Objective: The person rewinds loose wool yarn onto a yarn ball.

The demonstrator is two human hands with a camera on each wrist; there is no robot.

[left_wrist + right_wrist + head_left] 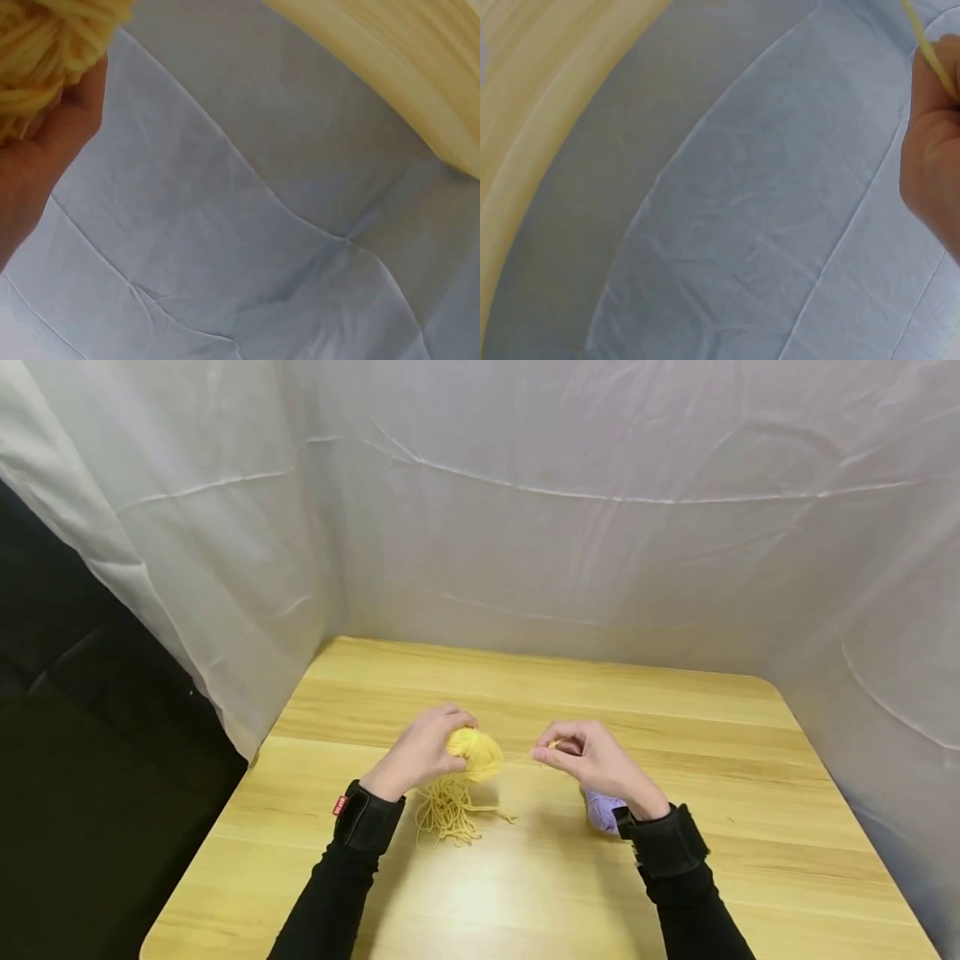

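Mid-table, the left hand grips a yellow yarn ball while the right hand pinches its strand; winding seems underway, needing steady tension next.

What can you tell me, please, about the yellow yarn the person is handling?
The yellow yarn ball is soft, fuzzy wool wound into a rough ball. The left hand grips it just above the wooden table. A tangle of loose strands hangs from it onto the tabletop. The right hand pinches a thin yellow strand.
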